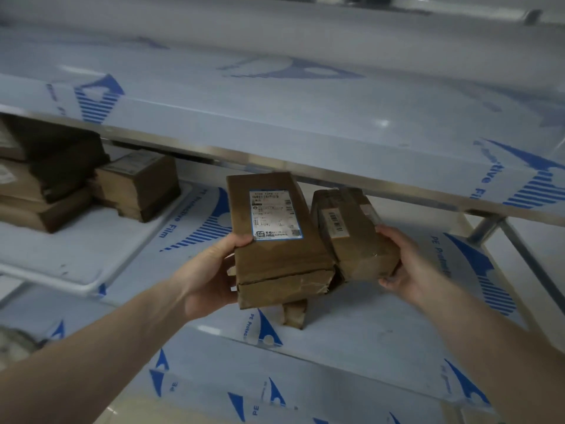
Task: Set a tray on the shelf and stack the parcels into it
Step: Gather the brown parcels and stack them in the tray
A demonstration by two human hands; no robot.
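Note:
A pale tray (91, 255) lies on the left of the middle shelf with several brown parcels (137, 188) stacked in it. My left hand (211, 270) grips a long flat brown parcel (275, 261) with a white label, held above the shelf to the right of the tray. My right hand (406, 264) holds a smaller taped brown parcel (351, 237) pressed against the long one's right side. A loose strip of brown tape (295, 315) hangs below them.
The shelf above (305, 133) overhangs closely, its metal edge just behind the held parcels. The middle shelf surface (382, 325) is covered in white film with blue print. A metal upright (526, 258) stands at the right. A lower shelf (214, 387) shows below.

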